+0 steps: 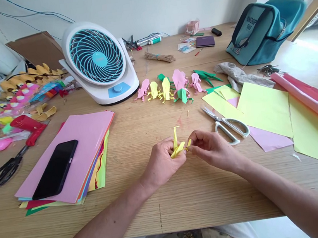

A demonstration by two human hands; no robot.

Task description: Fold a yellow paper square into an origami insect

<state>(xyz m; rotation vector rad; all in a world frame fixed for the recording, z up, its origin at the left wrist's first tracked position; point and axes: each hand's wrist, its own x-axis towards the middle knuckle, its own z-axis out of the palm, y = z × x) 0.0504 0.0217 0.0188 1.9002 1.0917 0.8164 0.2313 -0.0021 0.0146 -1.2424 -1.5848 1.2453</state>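
Observation:
My left hand (164, 159) is closed round a yellow origami figure (176, 146), its narrow folded strip pointing up. From the right, my right hand (208, 145) pinches a thin yellow end of the same figure between thumb and fingertips. Part of the folded paper is hidden by my fingers. Beyond the hands stands a row of finished-looking folded paper figures, among them a pink one (179, 79), a yellow one (166, 88) and a green one (183, 95). White-handled scissors (228, 124) lie partly spread to the right of my right hand.
At left, a black phone (56, 169) rests on a stack of coloured paper (92, 124). Behind it are a white fan (130, 78) and black-handled scissors (6, 170). Yellow sheets (265, 107), paper rolls (311, 101) and a teal bag (260, 39) occupy the right side.

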